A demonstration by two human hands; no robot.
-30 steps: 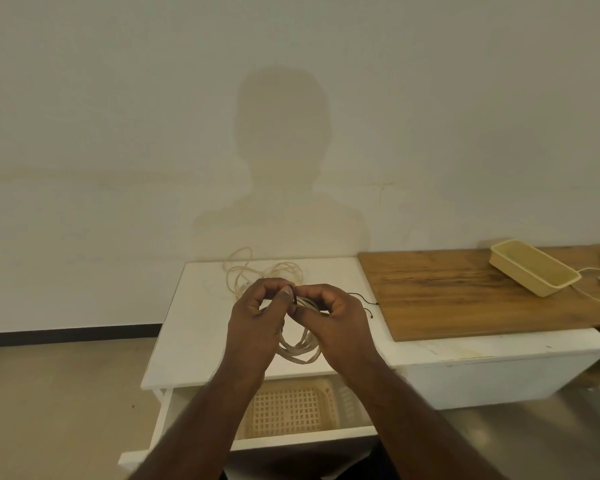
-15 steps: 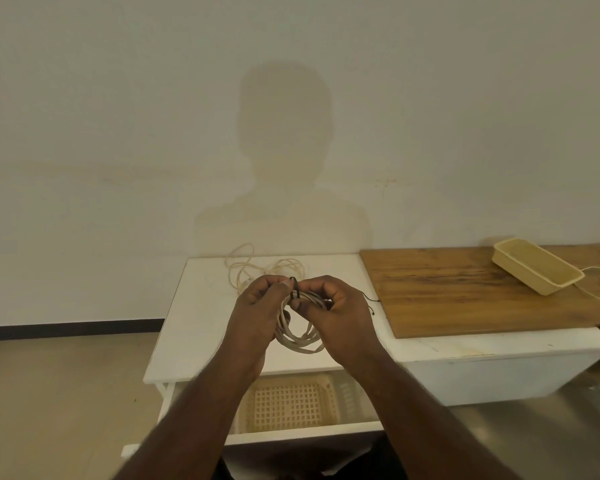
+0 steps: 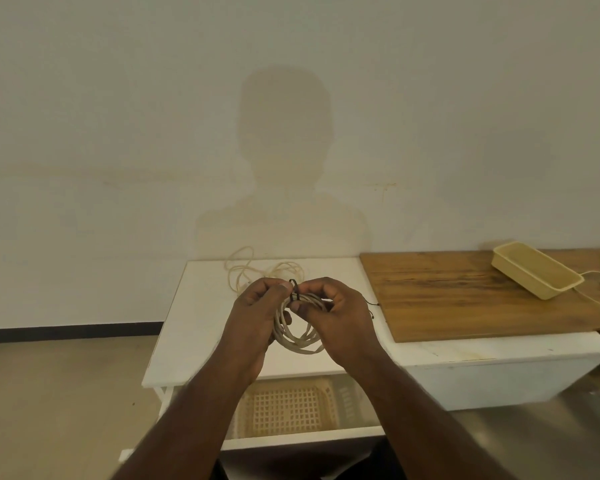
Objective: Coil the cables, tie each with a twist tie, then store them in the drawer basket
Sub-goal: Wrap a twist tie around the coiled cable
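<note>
Now both hands [image 3: 302,315] pinch twist tie [image 3: 294,290] round coiled cable [image 3: 300,336]

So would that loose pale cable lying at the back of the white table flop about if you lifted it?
Probably. The loose pale cable sprawls in uneven loops, so it looks limp and likely to dangle and tangle. It is thin, so likely light. The coiled pale cable hangs as a ring only where both hands grip it.
</note>
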